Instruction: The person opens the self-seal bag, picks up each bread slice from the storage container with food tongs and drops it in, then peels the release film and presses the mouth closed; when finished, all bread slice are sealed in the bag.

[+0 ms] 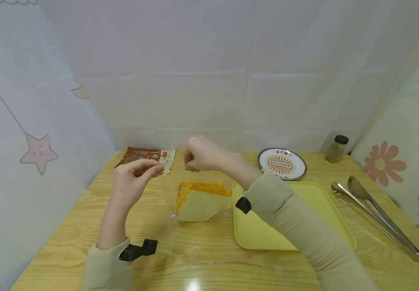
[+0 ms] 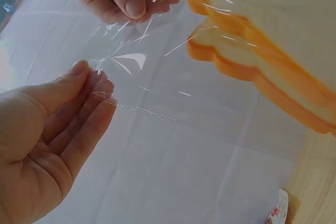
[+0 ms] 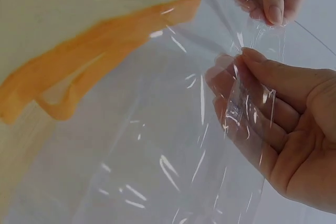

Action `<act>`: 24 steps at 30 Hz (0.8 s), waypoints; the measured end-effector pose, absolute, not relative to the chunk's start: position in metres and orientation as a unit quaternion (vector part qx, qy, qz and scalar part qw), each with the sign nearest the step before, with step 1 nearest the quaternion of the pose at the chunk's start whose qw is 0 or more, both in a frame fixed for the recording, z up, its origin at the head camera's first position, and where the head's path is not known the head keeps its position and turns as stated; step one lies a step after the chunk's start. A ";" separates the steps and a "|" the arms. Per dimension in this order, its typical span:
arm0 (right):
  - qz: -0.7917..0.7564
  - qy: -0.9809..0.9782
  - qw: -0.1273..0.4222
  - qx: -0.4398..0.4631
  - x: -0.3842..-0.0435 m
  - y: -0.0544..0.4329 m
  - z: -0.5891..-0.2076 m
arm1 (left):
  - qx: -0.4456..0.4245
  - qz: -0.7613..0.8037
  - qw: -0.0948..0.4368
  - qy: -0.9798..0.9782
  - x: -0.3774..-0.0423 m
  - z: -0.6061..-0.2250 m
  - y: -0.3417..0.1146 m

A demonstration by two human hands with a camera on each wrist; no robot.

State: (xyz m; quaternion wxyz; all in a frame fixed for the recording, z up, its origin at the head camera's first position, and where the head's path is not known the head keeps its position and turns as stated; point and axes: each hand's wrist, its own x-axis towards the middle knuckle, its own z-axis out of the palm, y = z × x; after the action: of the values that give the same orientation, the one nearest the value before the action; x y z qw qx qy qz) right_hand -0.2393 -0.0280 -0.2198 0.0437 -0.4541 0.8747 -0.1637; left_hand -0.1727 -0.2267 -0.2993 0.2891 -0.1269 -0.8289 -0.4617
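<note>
Slices of bread (image 1: 199, 207) with orange-brown crust sit in a clear plastic bag (image 3: 157, 145). My left hand (image 1: 131, 182) pinches the bag's edge between thumb and fingertips. On the other side of the opening end, my right hand (image 1: 207, 154) pinches the film too, its thumb on one face and its fingers showing through the plastic. Both wrist views have the film stretched and creased between the two hands. In the head view, the bread hangs below and between them, over the wooden table (image 1: 151, 242).
At the right lies a yellow tray (image 1: 325, 210), partly under my right sleeve. Behind it are a patterned plate (image 1: 282, 163) and a dark-lidded jar (image 1: 336, 149). Metal tongs (image 1: 376, 218) lie at the far right. A brown food packet (image 1: 144, 155) rests behind my left hand.
</note>
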 end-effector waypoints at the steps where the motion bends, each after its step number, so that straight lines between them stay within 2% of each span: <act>1: -0.166 0.876 0.047 -0.451 -0.240 -0.026 -0.220 | -0.125 -0.460 0.289 -0.830 -0.173 -0.299 -0.227; 12: -0.166 0.878 0.043 -0.447 -0.241 -0.007 -0.223 | -0.124 -0.452 0.291 -0.834 -0.174 -0.301 -0.227; 24: -0.206 0.883 0.054 -0.418 -0.246 0.036 -0.230 | -0.125 -0.456 0.286 -0.834 -0.175 -0.301 -0.228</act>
State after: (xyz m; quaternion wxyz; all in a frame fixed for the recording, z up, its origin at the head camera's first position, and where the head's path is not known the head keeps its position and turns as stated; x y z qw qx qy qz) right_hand -0.2464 0.0361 -0.2301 0.0541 -0.4184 0.8829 -0.2064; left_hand -0.1755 -0.2279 -0.3013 0.2858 -0.1248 -0.8335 -0.4561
